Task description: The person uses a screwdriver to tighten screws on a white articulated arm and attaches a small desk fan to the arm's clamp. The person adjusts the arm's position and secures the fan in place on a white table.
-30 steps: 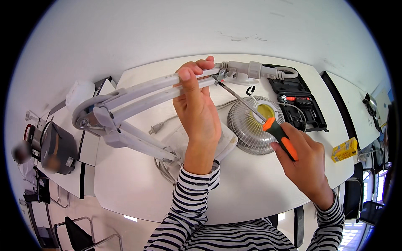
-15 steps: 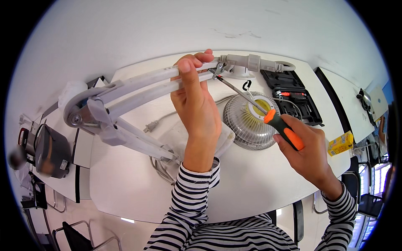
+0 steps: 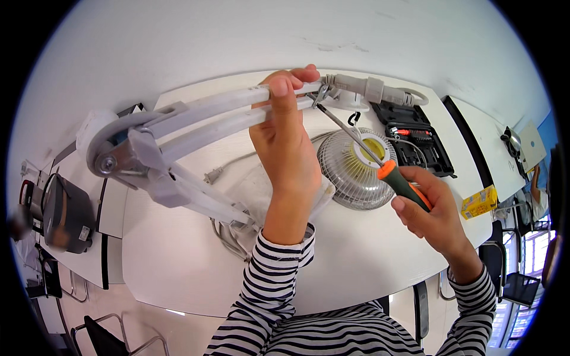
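My left hand point(image 3: 287, 133) is closed around the upper bars of a white jointed lamp arm point(image 3: 208, 118), close to its far end. In my right hand point(image 3: 436, 213) is a screwdriver point(image 3: 404, 185) with a green and orange handle, gripped by that handle. Its shaft slants up and left, and the tip meets or nearly meets the metal bracket point(image 3: 320, 95) at the arm's end. A grey cable connector point(image 3: 371, 89) extends from that end to the right. Below the shaft sits a round wire-cage lamp head point(image 3: 356, 169) with a yellow centre.
An open black tool case point(image 3: 415, 139) lies at the table's back right, a yellow box point(image 3: 479, 202) at its right edge. A power plug point(image 3: 212, 176) rests behind the arm's base. On the left side table stands a dark grey appliance point(image 3: 70, 213). Chairs surround the white table point(image 3: 368, 267).
My left hand and the end of the lamp arm have shifted slightly right and up. The screwdriver's tip has moved with them, and its handle has turned a little in my right hand.
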Demonstrator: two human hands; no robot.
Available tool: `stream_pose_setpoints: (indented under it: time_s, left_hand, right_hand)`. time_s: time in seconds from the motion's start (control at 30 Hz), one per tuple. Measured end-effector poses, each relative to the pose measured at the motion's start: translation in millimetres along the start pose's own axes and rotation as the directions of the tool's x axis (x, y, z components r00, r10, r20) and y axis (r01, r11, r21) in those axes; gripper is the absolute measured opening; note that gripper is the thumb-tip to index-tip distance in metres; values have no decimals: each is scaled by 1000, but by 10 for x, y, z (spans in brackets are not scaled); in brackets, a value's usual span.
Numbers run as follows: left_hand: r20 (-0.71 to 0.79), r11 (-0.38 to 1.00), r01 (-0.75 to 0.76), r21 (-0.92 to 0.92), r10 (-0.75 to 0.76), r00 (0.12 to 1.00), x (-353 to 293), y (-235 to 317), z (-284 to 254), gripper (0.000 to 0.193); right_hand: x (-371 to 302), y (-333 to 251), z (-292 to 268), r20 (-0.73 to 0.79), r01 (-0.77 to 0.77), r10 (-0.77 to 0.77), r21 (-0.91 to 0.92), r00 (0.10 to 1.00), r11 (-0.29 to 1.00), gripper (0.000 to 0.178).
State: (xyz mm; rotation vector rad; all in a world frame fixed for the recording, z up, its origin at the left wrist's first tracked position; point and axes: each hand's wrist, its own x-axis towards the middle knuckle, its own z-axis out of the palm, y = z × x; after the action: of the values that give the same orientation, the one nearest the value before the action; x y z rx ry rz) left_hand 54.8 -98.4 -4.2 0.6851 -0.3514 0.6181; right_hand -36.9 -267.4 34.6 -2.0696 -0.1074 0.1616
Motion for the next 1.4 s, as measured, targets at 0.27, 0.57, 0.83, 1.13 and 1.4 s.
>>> stream_pose_setpoints:
  time_s: [0.27, 0.57, 0.83, 1.13, 1.4]
  left_hand:
    - [52, 995, 49, 90, -54, 997, -28, 42, -21, 34]
    - [-5, 993, 47, 105, -46, 999, -34, 41, 1, 36]
    - [13, 994, 38, 106, -39, 999, -29, 19, 11, 36]
    - [22, 995, 31, 97, -33, 999, -48, 24, 28, 35]
    - [13, 997, 31, 77, -32, 999, -48, 6, 33, 34]
  right_hand:
    - [10, 241, 125, 128, 93, -815, -991, 566, -92, 38]
    - [68, 178, 32, 89, 295, -737, -943, 670, 154, 37]
    - [50, 114, -49, 69, 343, -686, -899, 724, 272, 33]
    - [52, 173, -49, 35, 358, -676, -868, 736, 344, 33]
    - [69, 187, -66, 3, 395, -631, -782, 776, 482, 30]
